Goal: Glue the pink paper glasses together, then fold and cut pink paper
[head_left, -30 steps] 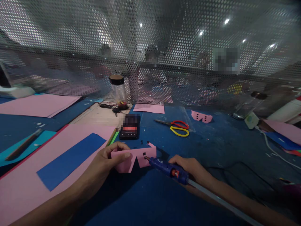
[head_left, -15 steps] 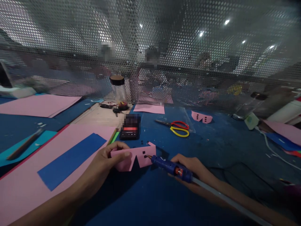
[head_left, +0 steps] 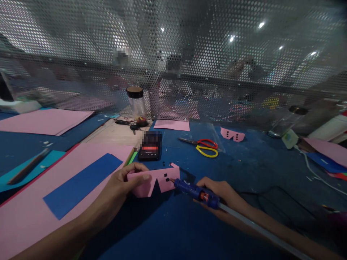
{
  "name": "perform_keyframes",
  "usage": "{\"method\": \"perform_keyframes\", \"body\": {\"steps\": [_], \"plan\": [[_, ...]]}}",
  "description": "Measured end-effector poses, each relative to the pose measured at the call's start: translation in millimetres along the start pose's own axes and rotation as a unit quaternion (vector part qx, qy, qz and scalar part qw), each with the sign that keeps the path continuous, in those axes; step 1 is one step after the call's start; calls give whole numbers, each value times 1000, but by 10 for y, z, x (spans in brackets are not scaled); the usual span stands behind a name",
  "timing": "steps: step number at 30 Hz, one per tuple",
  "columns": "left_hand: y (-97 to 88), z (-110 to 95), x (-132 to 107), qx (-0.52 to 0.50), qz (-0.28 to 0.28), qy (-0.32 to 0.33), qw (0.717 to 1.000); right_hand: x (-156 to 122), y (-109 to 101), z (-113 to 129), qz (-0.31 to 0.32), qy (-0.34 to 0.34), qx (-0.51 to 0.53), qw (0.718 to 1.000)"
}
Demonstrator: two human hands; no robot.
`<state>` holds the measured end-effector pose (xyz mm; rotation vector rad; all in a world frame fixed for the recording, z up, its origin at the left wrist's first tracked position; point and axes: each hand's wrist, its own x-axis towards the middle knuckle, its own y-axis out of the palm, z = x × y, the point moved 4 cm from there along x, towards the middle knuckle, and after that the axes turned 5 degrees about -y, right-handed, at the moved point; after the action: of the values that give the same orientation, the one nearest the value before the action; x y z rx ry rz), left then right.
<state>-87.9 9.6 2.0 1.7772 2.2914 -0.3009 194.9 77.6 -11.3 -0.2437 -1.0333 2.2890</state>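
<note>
Far left on my feed, pink sheets (head_left: 46,122) lie on the blue tabletop (head_left: 162,231). Nearer, a brown-handled tool (head_left: 28,168) rests across turquoise paper (head_left: 57,159). Beside that, a blue strip (head_left: 82,185) lies on a large pink sheet (head_left: 29,224).

Near the middle, I see the left hand (head_left: 127,185) pinching a pink cutout (head_left: 165,187) by its left end, thumb in front, fingers behind. The cutout is raised above the tabletop, with a V-shaped notch below and two black squares on its right half. Behind it are a dark-lidded jar (head_left: 136,106) and a black phone (head_left: 149,154).

Just right of the cutout, the right hand (head_left: 219,191) is wrapped around a blue glue gun (head_left: 193,189), a pale glue stick (head_left: 244,213) jutting from its back. The nozzle points at the lower square; I cannot tell whether it touches.

Beyond, scissors (head_left: 204,147) with one red and one yellow handle lie open. Further right sits another pink cutout (head_left: 232,135), its squares in two columns, then a clear jar (head_left: 287,122).
</note>
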Motion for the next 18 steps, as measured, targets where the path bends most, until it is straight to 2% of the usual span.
{"method": "perform_keyframes", "body": {"steps": [10, 18], "plan": [[-7, 6, 17, 3, 5, 1, 1000, 9, -25, 29, 16, 2, 13, 1000], [-22, 20, 19, 9, 2, -1, 1000, -6, -45, 138, 4, 11, -9, 1000]]}}
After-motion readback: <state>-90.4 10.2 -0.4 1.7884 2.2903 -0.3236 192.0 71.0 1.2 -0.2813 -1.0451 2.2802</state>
